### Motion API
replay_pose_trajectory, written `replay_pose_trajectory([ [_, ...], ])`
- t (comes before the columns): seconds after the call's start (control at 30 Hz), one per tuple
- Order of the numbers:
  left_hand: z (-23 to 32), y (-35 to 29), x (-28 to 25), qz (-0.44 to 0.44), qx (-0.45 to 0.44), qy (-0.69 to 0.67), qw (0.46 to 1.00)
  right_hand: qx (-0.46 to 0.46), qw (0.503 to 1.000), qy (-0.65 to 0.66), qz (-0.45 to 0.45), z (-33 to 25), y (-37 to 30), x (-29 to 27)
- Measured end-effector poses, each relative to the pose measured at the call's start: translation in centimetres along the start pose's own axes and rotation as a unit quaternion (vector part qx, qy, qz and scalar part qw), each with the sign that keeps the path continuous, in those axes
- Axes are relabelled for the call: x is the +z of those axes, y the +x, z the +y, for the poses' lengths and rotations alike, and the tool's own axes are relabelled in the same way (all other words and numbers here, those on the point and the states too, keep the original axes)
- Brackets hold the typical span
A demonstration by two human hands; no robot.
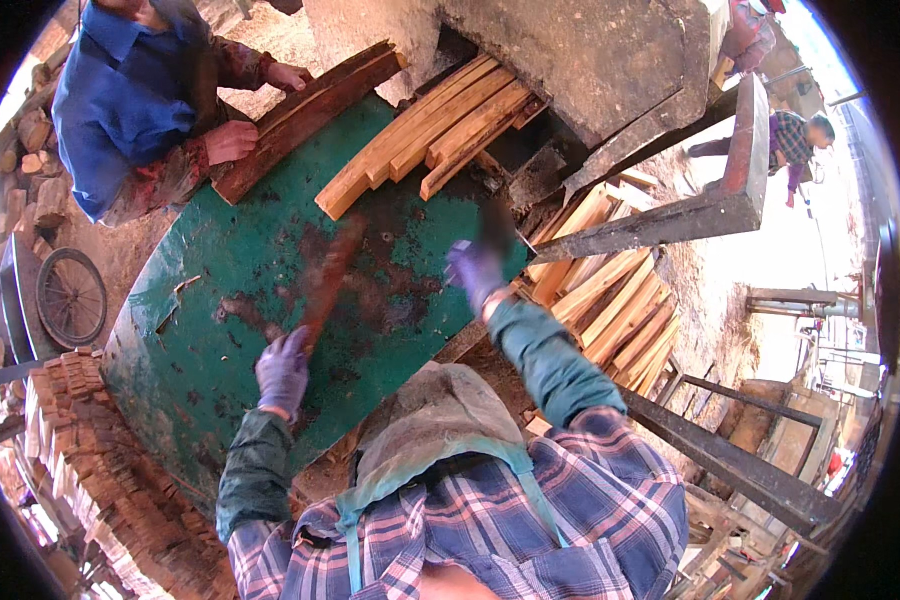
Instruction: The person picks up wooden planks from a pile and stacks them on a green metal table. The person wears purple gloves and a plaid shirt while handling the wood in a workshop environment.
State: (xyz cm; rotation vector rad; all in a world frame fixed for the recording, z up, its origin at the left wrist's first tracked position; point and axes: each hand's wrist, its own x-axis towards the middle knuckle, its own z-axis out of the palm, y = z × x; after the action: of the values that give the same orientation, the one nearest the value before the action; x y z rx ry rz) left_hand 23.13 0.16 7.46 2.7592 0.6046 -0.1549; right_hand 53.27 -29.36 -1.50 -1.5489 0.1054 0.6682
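A purple glove covers my left hand (283,372), which is closed round the near end of a reddish-brown wood strip (327,285). The strip slants up and away over the green metal table (210,370) and is blurred by motion. My right hand (473,272), in the same kind of glove, is above the table's right edge. Its fingers are smeared, and a dark blurred shape lies just beyond them; I cannot make out whether it is held. Several pale cut wood strips (425,130) lie side by side at the table's far edge, apart from both hands.
Across the table, a person in blue (135,90) has both hands on a dark bark-edged plank (305,125). A metal frame bar (660,225) juts in at right above stacked pale strips (615,310). Cut wood pieces (120,480) are piled at left, near a spoked wheel (71,296).
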Motion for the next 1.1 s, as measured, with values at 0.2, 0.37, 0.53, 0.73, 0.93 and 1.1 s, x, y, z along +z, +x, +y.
replay_pose_trajectory([
  [0.2,-1.0,2.6,-1.3,0.104,-0.051,0.076,0.99,-0.035,0.982,-0.077,0.169,-12.8,15.5,-9.2],
  [0.37,13.7,17.1,-0.4,0.109,0.062,-0.169,0.978,0.031,0.897,-0.314,0.309,-18.6,23.9,-10.2],
  [0.53,25.7,23.9,3.1,0.066,-0.073,-0.286,0.953,0.011,0.917,-0.259,0.304,-14.9,28.0,-11.8],
  [0.73,24.8,24.3,2.0,0.033,-0.021,-0.183,0.982,0.023,0.955,-0.223,0.194,-14.3,31.8,-15.1],
  [0.93,22.6,27.4,0.8,-0.016,0.045,-0.037,0.998,0.017,0.963,-0.181,0.198,-16.2,30.5,-13.4],
  [1.1,18.4,26.9,-0.2,0.04,0.068,-0.069,0.994,0.046,0.951,-0.228,0.202,-18.9,27.4,-12.8],
])
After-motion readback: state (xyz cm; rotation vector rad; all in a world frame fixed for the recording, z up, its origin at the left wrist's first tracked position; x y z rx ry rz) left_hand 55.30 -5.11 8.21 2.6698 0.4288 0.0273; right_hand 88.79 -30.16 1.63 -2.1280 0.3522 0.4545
